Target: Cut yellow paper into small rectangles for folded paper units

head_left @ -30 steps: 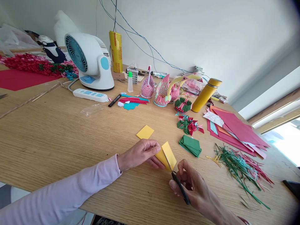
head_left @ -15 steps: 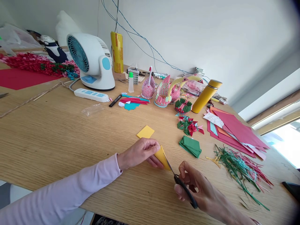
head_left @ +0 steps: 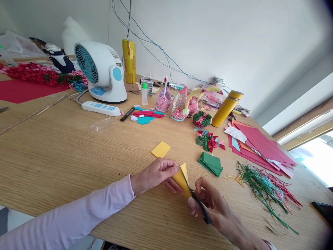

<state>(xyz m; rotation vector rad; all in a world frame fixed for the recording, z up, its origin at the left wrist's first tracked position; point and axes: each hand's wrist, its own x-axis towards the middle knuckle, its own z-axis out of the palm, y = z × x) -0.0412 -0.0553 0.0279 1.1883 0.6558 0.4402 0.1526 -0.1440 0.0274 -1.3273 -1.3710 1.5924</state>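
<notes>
Between thumb and fingers, my left hand [head_left: 158, 175] pinches a piece of yellow paper [head_left: 181, 181] above the wooden table. My right hand [head_left: 212, 205] is closed round the black handles of a pair of scissors [head_left: 199, 202]. Their blades lie across the yellow paper, which parts into a narrow flap on the right of the blades. Just beyond my left hand, a yellow paper rectangle [head_left: 161, 149] lies flat. A stack of green paper rectangles [head_left: 210, 164] sits to the right, with folded green and red paper pieces [head_left: 209, 140] behind it.
Green and pink paper strips [head_left: 265, 187] spread over the right side, below red and orange sheets [head_left: 260, 142]. Paper swans [head_left: 179, 103], a yellow bottle [head_left: 227, 109], a white fan [head_left: 104, 71] and a power strip [head_left: 101, 108] stand or lie farther back.
The scissors have moved left and farther along the yellow paper, with my right hand following. A flap of paper now stands apart from the rest. My left hand keeps its hold.
</notes>
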